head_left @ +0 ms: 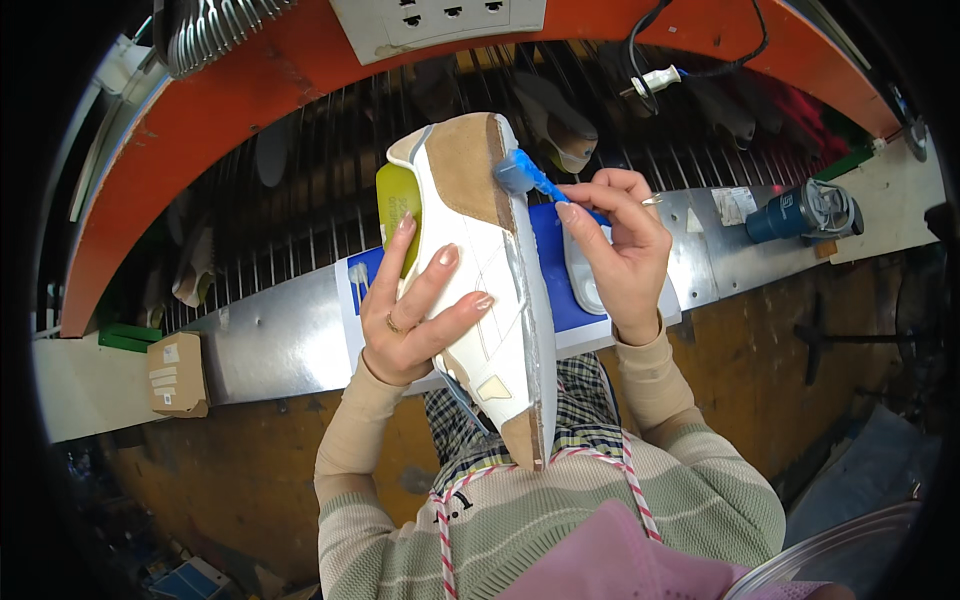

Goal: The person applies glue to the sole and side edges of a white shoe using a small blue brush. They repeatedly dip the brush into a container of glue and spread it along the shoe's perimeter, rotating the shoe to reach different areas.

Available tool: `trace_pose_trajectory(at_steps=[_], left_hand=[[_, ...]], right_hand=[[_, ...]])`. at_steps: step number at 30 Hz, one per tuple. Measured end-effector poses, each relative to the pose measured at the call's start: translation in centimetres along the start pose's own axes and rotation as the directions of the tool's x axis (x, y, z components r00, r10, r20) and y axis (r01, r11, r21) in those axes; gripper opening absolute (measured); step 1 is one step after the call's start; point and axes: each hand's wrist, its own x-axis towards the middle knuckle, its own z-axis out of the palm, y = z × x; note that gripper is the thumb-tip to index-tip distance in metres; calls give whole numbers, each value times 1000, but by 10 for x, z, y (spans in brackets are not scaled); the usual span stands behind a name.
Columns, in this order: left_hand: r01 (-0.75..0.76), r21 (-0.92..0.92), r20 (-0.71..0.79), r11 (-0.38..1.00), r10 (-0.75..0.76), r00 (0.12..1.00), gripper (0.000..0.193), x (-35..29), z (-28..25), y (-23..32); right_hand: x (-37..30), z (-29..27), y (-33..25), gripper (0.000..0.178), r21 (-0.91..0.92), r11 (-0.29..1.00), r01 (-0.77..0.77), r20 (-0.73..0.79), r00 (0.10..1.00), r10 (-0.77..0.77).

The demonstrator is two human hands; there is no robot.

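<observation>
My left hand (415, 305) grips a white and tan shoe upper (478, 270) mounted on a yellow-green last (398, 205), held on edge with the toe pointing away from me. My right hand (617, 245) pinches a small blue brush (525, 177). The brush head rests against the bottom edge of the shoe near the toe. A silvery band runs along that bottom edge. The heel end points toward my chest.
A metal ledge (270, 340) with a blue mat (560, 260) and a pale sole piece (583, 280) lies under my hands. Behind it a dark rack conveyor (320, 180) carries other shoe parts. A blue cup (805, 212) stands right, a cardboard box (177, 375) left.
</observation>
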Motion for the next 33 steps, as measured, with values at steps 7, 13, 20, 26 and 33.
trace_pose_trajectory(at_steps=[7, 13, 20, 26, 33], left_hand=[[-22, 13, -2, 1000, 22, 1000, 45, 1, -5, 6], [-32, 15, -16, 999, 32, 999, 44, 0, -6, 5], [-17, -2, -31, 1000, 17, 999, 45, 0, -6, 5], [-23, 16, -34, 1000, 23, 999, 46, 2, -7, 3], [20, -31, -70, 999, -22, 997, 45, 5, -2, 6]], right_hand=[[39, -8, -9, 14, -234, 938, 256, -3, 964, -264], [55, -20, -15, 17, -286, 892, 351, 121, 936, -330], [54, -32, -15, 22, -247, 864, 439, 231, 893, -387], [48, -38, -13, 24, -183, 878, 442, 292, 877, -381], [46, -39, -10, 23, -109, 921, 373, 340, 885, -318]])
